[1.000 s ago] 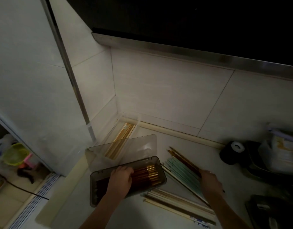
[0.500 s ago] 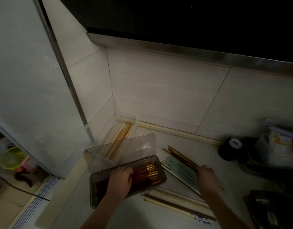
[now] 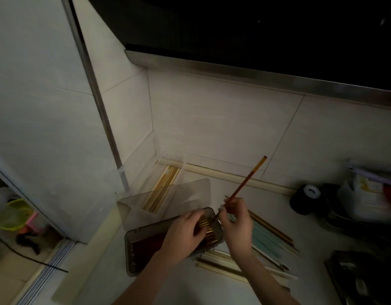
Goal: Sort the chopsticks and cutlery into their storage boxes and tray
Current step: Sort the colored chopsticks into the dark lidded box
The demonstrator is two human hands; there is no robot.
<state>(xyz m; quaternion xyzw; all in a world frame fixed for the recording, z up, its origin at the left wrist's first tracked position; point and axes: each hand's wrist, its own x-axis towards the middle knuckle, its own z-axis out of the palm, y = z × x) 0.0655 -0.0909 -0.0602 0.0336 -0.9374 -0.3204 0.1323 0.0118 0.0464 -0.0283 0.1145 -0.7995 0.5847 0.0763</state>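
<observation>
A dark grey storage box (image 3: 132, 256) lies on the counter with its clear lid (image 3: 190, 192) standing open behind it. Dark red chopsticks with gold ends (image 3: 208, 231) fill it. My left hand (image 3: 183, 234) rests over those chopsticks, fingers curled on them. My right hand (image 3: 236, 225) pinches a red chopstick with a gold end (image 3: 245, 182), tilted up toward the wall, its lower tip at the box's right end. Pale green chopsticks (image 3: 265, 236) and light wooden ones (image 3: 223, 263) lie loose to the right.
A clear box of light wooden chopsticks (image 3: 165, 183) sits in the wall corner. A black roll (image 3: 304, 194), a dark tray (image 3: 344, 216) with a container, and another dark tray (image 3: 361, 280) stand at the right. The counter edge drops off at the left.
My right hand has lifted a red chopstick off the loose pile and carried it left to the box's right end. My left hand has slid right along the chopsticks in the box.
</observation>
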